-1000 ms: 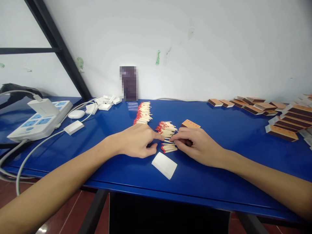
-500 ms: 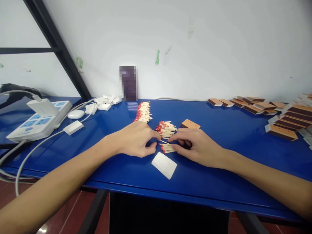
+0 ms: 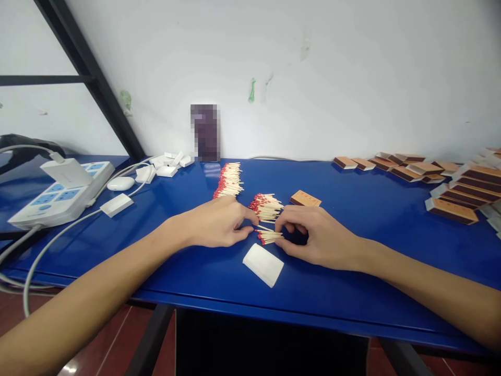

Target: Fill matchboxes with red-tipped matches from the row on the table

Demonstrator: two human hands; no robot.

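A small bunch of red-tipped matches (image 3: 270,237) lies on the blue table between my two hands. My right hand (image 3: 315,235) has its thumb and index finger around the plain ends of this bunch. At the red heads is my left hand (image 3: 223,222), thumb and index tips slightly apart, with nothing visible between them. A larger pile of matches (image 3: 266,208) lies just behind the small bunch. In front rests a white matchbox tray (image 3: 263,265), seemingly face down. An orange matchbox sleeve (image 3: 306,198) sits behind my right hand.
A long row of matches (image 3: 230,180) stretches behind my left hand. White trays (image 3: 168,169) are heaped at the back left, near a power strip (image 3: 62,196) with cables. Orange matchbox sleeves (image 3: 410,168) cover the back right. A dark, blurred-out panel (image 3: 206,133) leans on the wall.
My right index finger has drawn back slightly to the right and sits closer to the match ends. My left thumb has risen a little towards the index finger.
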